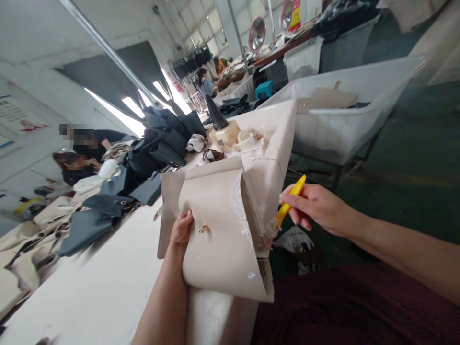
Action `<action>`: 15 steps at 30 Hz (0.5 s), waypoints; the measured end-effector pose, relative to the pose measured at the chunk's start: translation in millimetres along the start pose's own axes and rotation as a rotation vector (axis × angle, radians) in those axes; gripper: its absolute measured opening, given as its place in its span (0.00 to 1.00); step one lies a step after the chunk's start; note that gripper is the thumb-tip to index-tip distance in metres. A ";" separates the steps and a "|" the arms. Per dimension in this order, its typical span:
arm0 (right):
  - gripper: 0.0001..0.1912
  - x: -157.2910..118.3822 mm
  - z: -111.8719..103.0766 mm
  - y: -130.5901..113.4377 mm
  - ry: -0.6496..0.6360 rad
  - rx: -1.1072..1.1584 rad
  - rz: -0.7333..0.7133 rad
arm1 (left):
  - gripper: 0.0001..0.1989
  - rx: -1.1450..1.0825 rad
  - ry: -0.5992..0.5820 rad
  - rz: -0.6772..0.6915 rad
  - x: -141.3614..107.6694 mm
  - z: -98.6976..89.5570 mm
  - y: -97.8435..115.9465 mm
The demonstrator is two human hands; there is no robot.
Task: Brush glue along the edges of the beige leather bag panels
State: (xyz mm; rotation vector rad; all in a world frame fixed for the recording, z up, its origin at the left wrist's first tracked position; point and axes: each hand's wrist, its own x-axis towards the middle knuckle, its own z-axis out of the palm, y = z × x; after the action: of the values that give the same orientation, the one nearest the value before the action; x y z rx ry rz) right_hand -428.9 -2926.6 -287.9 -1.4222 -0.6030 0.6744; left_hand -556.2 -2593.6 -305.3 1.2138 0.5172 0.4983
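Observation:
A beige handbag (215, 215) with a small gold clasp (203, 229) rests at the table's edge, its flap curved over. My left hand (181, 229) grips it from the left side, thumb on top and the other fingers hidden. White smears run down the flap's right edge. In my right hand (309, 208) is a yellow-handled brush (293, 196), pinched between thumb and fingers. Its clogged bristles (269, 234) are at the open right side of the bag, seemingly touching the inner layers.
Dark blue bags (165, 139) are piled along the table (108, 292), beige pieces (21, 254) lie at left. Beyond the bag stand a black cone (215, 114), a pale block (225, 135) and a crusted pot (246, 139). A large white bin (323, 129) stands at right. Several people work farther off.

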 end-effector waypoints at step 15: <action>0.23 8.7 4.8 -9.4 0.110 -0.163 -0.077 | 0.22 0.008 -0.044 -0.042 -5.9 2.6 4.7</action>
State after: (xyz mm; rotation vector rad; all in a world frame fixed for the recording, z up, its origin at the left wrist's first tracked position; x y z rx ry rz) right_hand -425.9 -2917.2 -278.4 -1.5682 -0.6341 0.4911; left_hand -559.6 -2597.9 -299.5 1.2164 0.5070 0.4332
